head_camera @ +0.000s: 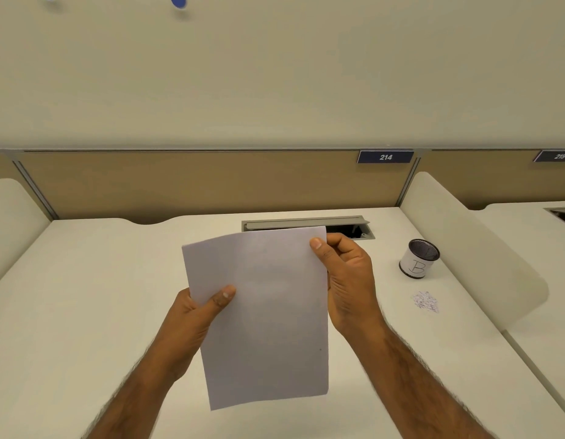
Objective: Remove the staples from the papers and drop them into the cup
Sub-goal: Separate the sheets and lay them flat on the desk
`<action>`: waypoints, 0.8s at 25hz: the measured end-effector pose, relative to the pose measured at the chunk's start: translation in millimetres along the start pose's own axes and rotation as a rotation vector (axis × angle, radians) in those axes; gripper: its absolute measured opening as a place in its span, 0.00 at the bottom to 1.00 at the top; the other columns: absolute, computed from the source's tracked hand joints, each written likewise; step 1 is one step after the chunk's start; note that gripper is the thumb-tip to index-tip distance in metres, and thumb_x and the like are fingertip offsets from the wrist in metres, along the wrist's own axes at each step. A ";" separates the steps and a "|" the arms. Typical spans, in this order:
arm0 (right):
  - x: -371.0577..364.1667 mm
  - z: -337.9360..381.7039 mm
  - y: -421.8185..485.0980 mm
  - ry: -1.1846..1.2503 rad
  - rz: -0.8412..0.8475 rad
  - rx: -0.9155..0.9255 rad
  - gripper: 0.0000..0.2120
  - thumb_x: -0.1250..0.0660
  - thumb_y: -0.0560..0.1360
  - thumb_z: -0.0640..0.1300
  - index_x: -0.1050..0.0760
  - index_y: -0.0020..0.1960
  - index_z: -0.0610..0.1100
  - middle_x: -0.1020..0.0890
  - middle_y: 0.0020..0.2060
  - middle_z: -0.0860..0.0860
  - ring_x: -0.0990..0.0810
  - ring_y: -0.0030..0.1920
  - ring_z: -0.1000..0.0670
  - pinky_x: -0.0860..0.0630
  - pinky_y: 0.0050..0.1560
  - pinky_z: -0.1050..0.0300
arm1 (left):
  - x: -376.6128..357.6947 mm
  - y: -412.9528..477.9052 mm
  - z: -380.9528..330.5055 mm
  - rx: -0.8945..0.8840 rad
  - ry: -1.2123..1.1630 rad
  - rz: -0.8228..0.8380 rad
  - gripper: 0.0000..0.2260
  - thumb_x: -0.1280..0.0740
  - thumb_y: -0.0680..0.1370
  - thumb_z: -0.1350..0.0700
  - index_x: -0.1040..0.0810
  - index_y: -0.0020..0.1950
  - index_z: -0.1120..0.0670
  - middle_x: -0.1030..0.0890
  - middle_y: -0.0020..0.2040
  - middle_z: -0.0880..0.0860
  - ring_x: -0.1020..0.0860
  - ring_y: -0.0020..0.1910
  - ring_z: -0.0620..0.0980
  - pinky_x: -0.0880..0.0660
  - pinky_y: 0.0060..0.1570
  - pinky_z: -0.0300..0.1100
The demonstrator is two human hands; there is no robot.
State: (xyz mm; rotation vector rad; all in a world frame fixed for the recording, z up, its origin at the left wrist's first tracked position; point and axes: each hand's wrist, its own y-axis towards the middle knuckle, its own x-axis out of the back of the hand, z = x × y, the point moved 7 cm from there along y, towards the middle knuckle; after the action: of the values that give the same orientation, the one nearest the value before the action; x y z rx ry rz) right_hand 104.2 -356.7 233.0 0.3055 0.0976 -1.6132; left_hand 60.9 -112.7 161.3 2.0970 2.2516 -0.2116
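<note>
White desk; grey cable hatch open at far edge; tan partition behind; number plates 214, 215 far right.

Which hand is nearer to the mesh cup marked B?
Right. The right hand pinches the paper's top right corner, with the cup just beyond it on the desk. The left hand holds the paper's left edge, on the far side from the cup.

Tabletop is wide open on the left; on the right, a cup and staple pile sit near the divider.
</note>
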 end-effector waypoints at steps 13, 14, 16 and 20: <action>1.2 9.8 9.5 -0.056 -0.018 0.051 0.10 0.32 0.79 0.41 0.16 0.44 0.52 0.13 0.41 0.53 0.15 0.40 0.52 0.18 0.40 0.59 | -12.8 -8.6 -11.3 0.005 -0.078 0.013 0.13 0.29 0.76 0.44 0.12 0.57 0.44 0.11 0.57 0.53 0.12 0.54 0.55 0.16 0.46 0.41; 0.1 12.8 9.6 -0.081 -0.028 0.064 0.09 0.32 0.79 0.42 0.16 0.45 0.53 0.13 0.42 0.55 0.14 0.41 0.53 0.18 0.40 0.60 | -13.9 -9.4 -13.2 0.005 -0.085 0.006 0.13 0.30 0.76 0.44 0.12 0.57 0.43 0.11 0.56 0.53 0.12 0.54 0.55 0.16 0.45 0.41; -1.0 17.6 6.0 -0.260 -0.086 0.124 0.07 0.30 0.78 0.46 0.20 0.54 0.57 0.15 0.49 0.60 0.15 0.50 0.55 0.18 0.43 0.62 | -15.5 -10.6 -17.8 -0.006 -0.104 -0.028 0.11 0.31 0.76 0.44 0.12 0.55 0.41 0.11 0.54 0.52 0.12 0.52 0.54 0.16 0.43 0.41; -28.2 5.5 -35.3 -0.858 -0.107 0.431 0.36 0.29 0.73 0.60 0.39 0.77 0.54 0.33 0.72 0.57 0.32 0.71 0.54 0.29 0.67 0.56 | -13.1 -9.2 -29.7 -0.054 -0.197 -0.223 0.10 0.31 0.79 0.45 0.14 0.56 0.46 0.10 0.51 0.51 0.12 0.48 0.53 0.16 0.38 0.40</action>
State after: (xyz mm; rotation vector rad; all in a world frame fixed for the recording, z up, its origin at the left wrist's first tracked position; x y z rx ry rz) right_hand 69.5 -328.3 241.1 -0.0880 -0.9068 -1.7399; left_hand 54.3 -122.2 193.0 1.7142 2.3382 -0.3474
